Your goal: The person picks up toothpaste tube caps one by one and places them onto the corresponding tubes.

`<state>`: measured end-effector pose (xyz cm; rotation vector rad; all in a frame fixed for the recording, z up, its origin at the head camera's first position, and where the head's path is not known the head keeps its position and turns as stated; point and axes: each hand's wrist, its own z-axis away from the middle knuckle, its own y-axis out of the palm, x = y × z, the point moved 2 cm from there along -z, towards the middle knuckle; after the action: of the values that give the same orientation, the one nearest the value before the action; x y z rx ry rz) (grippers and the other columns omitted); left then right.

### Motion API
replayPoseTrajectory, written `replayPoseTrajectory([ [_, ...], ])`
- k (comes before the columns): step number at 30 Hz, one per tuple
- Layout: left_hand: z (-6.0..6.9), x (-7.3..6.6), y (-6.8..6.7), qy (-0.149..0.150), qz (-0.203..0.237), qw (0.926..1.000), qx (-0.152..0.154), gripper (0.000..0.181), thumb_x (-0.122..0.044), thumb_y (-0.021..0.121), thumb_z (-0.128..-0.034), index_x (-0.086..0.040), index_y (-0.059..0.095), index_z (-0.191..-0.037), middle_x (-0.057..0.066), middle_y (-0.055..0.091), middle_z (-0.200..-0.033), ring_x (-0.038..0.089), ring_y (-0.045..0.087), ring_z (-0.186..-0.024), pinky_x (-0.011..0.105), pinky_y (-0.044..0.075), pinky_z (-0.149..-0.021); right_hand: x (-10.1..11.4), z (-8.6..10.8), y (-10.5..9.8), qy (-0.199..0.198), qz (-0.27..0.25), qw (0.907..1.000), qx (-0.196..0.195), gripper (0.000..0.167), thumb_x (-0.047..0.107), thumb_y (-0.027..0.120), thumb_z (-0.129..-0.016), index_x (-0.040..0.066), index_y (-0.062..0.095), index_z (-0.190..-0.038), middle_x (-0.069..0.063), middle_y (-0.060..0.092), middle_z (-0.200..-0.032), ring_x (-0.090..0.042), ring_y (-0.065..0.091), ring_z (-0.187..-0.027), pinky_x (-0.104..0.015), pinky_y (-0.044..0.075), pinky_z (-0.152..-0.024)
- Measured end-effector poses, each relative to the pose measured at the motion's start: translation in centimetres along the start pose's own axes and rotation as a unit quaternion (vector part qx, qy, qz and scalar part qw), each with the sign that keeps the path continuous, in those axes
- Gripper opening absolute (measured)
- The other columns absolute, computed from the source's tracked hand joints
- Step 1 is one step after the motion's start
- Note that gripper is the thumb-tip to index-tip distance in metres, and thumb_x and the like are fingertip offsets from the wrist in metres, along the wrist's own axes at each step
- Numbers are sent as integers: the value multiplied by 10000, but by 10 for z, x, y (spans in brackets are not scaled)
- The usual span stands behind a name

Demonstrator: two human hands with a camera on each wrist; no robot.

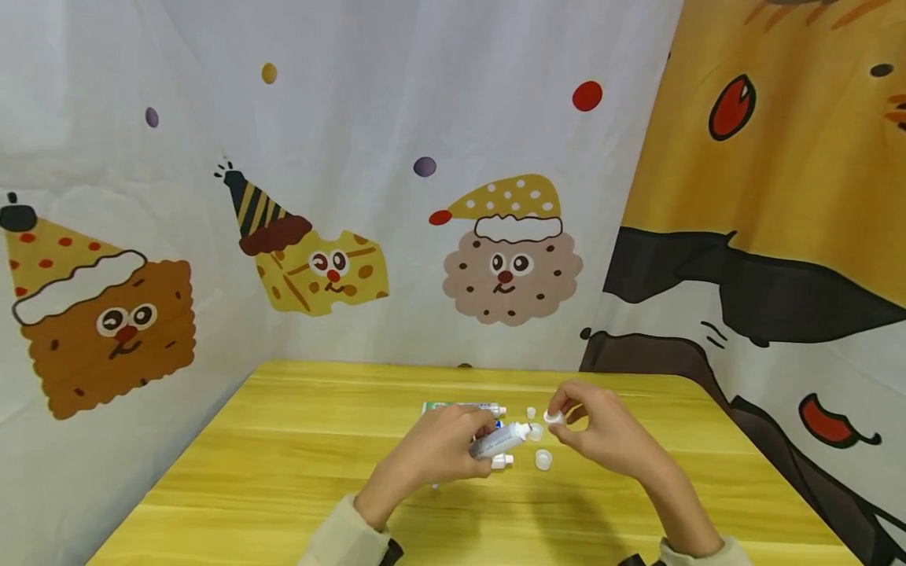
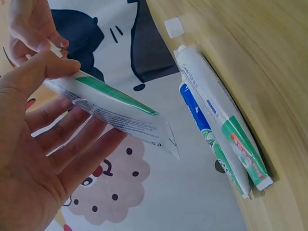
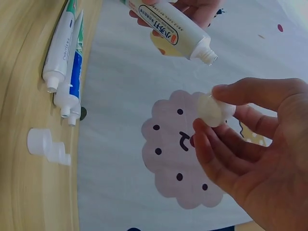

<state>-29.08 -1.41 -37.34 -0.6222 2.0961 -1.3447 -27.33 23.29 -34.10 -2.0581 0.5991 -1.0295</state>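
Observation:
My left hand [image 1: 442, 444] holds a white and green toothpaste tube [image 1: 498, 441] above the table, its bare threaded nozzle pointing toward the right hand. In the left wrist view the thumb lies over the tube [image 2: 110, 106] and the fingers support it from below. A short way to the right, my right hand [image 1: 602, 431] pinches a round white cap [image 3: 210, 110] between thumb and fingertips. The cap is apart from the nozzle [image 3: 209, 57]. Several more toothpaste tubes lie side by side on the table, among them a white one [image 3: 60, 50] and a blue-banded one [image 3: 75, 77], with uncapped nozzles.
On the yellow wood-grain table [image 1: 318, 448], three loose white caps sit in a row beside the tubes: a near one [image 1: 543, 460], a middle one [image 1: 536, 432] and a small far one [image 1: 531, 412]. A cartoon-printed cloth [image 1: 396, 94] hangs behind the table.

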Motion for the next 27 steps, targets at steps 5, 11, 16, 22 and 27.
replayPoseTrajectory([
  [5, 0, 1, -1, 44, -144, 9999, -35, 224, -305, 823, -802, -236, 696, -973, -156, 669, -885, -13, 498, -666, 161, 408, -582, 1, 0, 1, -52, -168, 9997, -146, 264, 4, 763, -874, 192, 719, -1054, 53, 709, -1057, -76, 689, -910, -287, 611, -805],
  [11, 0, 1, -2, 49, -101, 9999, 46, 246, -301, 821, -809, -216, 710, -1012, -141, 698, -917, -15, 509, -671, 154, 412, -589, 2, 1, -2, -137, -239, 9986, -448, 227, 47, 788, -885, 194, 734, -1049, 81, 711, -1043, -54, 677, -905, -283, 607, -799],
  [16, 0, 2, -5, 30, -96, 9999, 69, 299, -303, 829, -811, -189, 728, -1070, -107, 727, -948, -13, 528, -686, 153, 428, -599, 5, 3, -4, -194, -611, 9959, -633, 184, 109, 800, -894, 145, 722, -1057, 66, 732, -994, -41, 667, -851, -255, 592, -758],
  [22, 1, 2, -9, -38, -126, 9999, 86, 324, -306, 817, -816, -186, 729, -1104, -87, 739, -992, -7, 539, -705, 162, 445, -616, 11, 2, 0, -565, -1159, 9902, -536, 274, -14, 802, -853, 101, 706, -1082, 4, 726, -1045, -81, 689, -914, -273, 612, -810],
  [27, 2, -1, -11, -20, -110, 9999, 76, 314, -297, 811, -827, -188, 724, -1108, -79, 741, -1010, -3, 544, -703, 162, 445, -608, 12, 2, 5, -693, -1088, 9903, -516, 353, -69, 817, -810, 155, 710, -1060, 19, 720, -1051, -66, 690, -941, -301, 621, -807],
])
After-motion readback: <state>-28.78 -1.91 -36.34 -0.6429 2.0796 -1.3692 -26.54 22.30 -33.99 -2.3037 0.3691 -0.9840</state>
